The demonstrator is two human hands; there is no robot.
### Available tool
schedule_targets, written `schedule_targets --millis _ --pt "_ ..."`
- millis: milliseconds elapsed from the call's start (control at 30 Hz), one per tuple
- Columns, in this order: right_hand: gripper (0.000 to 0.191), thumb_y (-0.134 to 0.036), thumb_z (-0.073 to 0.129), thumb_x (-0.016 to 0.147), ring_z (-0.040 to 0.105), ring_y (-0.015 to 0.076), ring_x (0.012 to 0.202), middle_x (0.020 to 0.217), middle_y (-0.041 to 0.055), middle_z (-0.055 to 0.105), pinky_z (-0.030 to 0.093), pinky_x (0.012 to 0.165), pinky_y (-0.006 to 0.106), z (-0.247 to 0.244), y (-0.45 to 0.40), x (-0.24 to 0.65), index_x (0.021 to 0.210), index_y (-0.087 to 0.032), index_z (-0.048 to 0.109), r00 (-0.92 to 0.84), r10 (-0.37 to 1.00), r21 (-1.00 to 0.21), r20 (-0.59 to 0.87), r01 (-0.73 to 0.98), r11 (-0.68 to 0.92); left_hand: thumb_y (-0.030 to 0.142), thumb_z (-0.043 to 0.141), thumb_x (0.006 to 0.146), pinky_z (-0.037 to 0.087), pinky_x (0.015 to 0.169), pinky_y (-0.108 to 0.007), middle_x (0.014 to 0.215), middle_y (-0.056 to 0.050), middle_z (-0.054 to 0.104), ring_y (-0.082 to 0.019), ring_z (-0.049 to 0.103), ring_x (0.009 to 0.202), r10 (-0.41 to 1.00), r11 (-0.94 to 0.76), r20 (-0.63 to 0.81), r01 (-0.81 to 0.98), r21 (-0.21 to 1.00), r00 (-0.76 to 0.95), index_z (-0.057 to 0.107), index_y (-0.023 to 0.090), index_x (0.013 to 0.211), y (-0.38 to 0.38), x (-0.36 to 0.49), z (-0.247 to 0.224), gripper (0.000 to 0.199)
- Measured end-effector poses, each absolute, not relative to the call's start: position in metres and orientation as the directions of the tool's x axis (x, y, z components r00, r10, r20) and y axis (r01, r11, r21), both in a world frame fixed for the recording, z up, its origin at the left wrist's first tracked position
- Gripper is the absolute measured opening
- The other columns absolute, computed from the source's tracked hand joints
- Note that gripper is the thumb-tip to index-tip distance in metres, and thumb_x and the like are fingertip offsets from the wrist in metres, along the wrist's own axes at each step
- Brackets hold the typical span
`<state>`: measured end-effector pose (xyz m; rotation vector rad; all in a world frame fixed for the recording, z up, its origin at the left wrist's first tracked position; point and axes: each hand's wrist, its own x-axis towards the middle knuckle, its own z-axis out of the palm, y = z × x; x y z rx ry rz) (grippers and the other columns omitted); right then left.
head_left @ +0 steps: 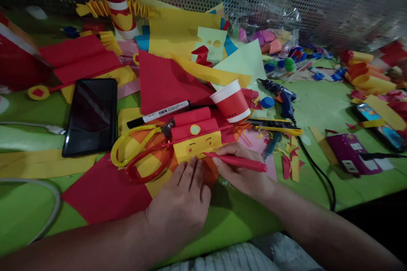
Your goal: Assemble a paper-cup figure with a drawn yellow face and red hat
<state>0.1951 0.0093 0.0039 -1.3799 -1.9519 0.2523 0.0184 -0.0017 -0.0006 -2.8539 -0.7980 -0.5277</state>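
My right hand (237, 169) is closed round a red felt-tip pen (243, 161). The pen's tip meets the yellow paper face (197, 145), which bears drawn eyes and red cheeks under a red paper hat (190, 129). With fingers stretched flat, my left hand (184, 194) presses the lower edge of that face. Red and yellow handled scissors (149, 159) lie just left of it. A black and white marker pen (159, 113) rests behind, and a tipped red and white paper cup (231, 101) is to the right. Red and orange paper sheets are under my hands.
A black phone (90, 116) lies at the left. On the right are a utility knife (276, 126), a blue glue gun (281, 95) with its cord, a purple power adapter (352, 152) and paper scraps. A finished-looking paper figure (122, 17) stands at the back.
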Motion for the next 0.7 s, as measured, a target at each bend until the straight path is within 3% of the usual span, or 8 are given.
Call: schedule_targets --millis 700 --pt "0.006 -0.027 0.055 0.081 0.065 0.0114 0.055 0.065 -0.0009 0.068 0.051 0.049 0.020 0.0029 0.0096 0.1912 0.079 -0.021 0.054 -0.169 0.903 -0.583 0.394 0.714 0.388 0.011 0.037 0.083 0.051 0.080 -0.041 0.103 -0.023 0.067 -0.030 0.065 0.098 0.479 -0.850 0.373 0.526 -0.029 0.795 0.063 0.008 0.077 -0.0008 0.0187 0.0013 0.027"
